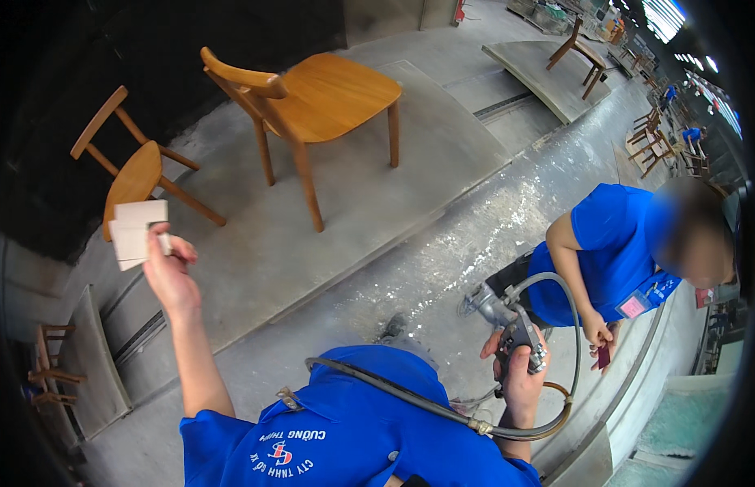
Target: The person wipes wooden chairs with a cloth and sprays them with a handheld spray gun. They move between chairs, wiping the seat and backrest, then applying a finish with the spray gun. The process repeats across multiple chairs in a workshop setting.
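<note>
My left hand [176, 276] reaches out at the left, pinching a few pale, flat rectangular pieces [136, 235] that look like cards or folded sheets. They are slightly fanned, and a small dark patch shows by my fingertips. My right hand [524, 381] is wrapped round a metal spray gun [519, 337], with its silver front end pointing away from me. A grey hose [426, 398] runs from the gun side across my blue shirt. Beyond my left hand, a wooden chair [138, 170] stands near a larger one [337, 97] with a smooth orange-brown seat.
Both near chairs stand on a low grey platform [377, 219] with a raised edge. Close on my right, a co-worker [609, 227] in blue holds a small dark red piece [603, 357]. Farther back, another chair [584, 53] stands on a second platform [515, 69].
</note>
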A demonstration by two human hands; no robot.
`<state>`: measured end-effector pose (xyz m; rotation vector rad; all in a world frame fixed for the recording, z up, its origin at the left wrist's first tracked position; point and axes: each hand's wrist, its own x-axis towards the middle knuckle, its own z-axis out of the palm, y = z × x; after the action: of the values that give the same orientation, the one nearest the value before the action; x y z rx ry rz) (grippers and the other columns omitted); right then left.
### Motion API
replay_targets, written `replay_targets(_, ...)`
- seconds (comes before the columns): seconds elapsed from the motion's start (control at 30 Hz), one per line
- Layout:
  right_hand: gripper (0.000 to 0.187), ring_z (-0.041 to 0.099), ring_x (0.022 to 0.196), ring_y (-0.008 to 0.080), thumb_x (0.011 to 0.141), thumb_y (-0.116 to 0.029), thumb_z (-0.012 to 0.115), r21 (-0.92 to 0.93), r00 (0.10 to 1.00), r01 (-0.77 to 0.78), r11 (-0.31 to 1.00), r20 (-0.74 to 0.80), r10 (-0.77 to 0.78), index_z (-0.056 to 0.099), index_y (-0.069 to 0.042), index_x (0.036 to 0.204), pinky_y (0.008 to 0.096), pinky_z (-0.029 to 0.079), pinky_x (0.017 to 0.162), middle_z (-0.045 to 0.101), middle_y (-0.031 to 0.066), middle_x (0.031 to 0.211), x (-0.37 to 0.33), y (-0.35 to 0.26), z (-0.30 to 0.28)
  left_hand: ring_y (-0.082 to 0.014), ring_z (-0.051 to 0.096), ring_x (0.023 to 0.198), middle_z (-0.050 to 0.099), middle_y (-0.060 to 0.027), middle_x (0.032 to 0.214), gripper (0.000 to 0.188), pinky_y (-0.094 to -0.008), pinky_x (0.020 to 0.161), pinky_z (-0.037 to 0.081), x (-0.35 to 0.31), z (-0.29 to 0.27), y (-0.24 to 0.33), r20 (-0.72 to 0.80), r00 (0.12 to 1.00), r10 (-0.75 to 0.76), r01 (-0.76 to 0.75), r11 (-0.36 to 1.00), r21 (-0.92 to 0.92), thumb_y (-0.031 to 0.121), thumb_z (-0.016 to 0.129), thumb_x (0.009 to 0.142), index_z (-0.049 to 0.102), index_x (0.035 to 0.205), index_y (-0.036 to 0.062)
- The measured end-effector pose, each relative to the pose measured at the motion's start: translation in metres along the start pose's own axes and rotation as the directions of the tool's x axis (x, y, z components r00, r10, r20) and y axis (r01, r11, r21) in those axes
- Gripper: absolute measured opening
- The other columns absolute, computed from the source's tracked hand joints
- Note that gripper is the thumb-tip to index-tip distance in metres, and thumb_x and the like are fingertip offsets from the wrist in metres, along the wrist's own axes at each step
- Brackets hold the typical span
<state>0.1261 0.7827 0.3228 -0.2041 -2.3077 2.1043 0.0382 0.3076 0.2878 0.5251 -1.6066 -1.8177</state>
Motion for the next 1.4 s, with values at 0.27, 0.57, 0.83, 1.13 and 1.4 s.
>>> replay_targets(0.27,0.056,0.054,0.060,0.0102,0.101,-0.053,0.052,0.017,0.952,0.155,0.988,-0.270,-0.145,0.054,0.002,0.114,0.0190,0.032,0.042,0.062,0.0109,0.082,0.044,0.017,0.003,-0.0151,0.050,0.068,0.053,-0.0057,0.071,0.039,-0.0312,0.070,0.045,0.091,0.061,0.017,0.163,0.961,0.223,-0.237,0.968,0.076,0.030,0.030,0.111,0.050,0.126,0.0003)
replay_targets(0.57,0.048,0.051,0.051,0.0070,0.104,-0.050,0.047,-0.017,0.842,-0.388,0.922,-0.414,0.347,0.060,-0.003,0.105,0.0215,0.035,0.042,0.064,0.0060,0.074,0.034,0.035,0.063,-0.0197,0.062,0.112,0.072,-0.0085,0.116,0.056,-0.0334,0.104,0.042,0.315,0.189,-0.053,0.580,0.711,0.397,-0.646,0.695,0.315,0.046,0.031,0.109,0.055,0.138,0.0054)
replay_targets(0.83,0.055,0.064,0.065,0.0130,0.102,-0.059,0.045,-0.004,0.859,-0.374,0.927,-0.378,0.345,0.056,-0.004,0.103,0.0209,0.034,0.041,0.064,0.0064,0.078,0.057,0.027,0.085,-0.0160,0.065,0.068,0.067,-0.0090,0.070,0.049,-0.0318,0.071,0.049,0.282,0.198,-0.093,0.598,0.748,0.287,-0.595,0.690,0.413,0.040,0.037,0.108,0.062,0.121,0.0003)
replay_targets(1.13,0.057,0.055,0.055,0.0091,0.101,-0.058,0.048,0.016,0.880,-0.299,0.954,-0.381,0.283,0.056,-0.002,0.109,0.0201,0.032,0.039,0.065,0.0083,0.078,0.064,0.026,0.071,-0.0231,0.067,0.068,0.070,-0.0051,0.070,0.024,-0.0356,0.082,0.050,0.132,0.304,-0.106,0.419,0.408,0.811,-0.877,0.221,0.427,0.020,0.058,0.093,0.067,0.112,0.0088)
replay_targets(1.4,0.059,0.045,0.049,0.0039,0.099,-0.055,0.054,0.019,0.963,-0.092,0.996,-0.253,0.094,0.057,0.001,0.119,0.0198,0.033,0.043,0.065,0.0082,0.078,0.076,0.023,0.066,-0.0355,0.073,0.085,0.075,-0.0189,0.093,0.043,-0.0468,0.078,0.058,0.234,0.370,-0.088,0.565,0.759,0.324,-0.651,0.394,0.649,0.044,0.044,0.105,0.060,0.123,0.0087)
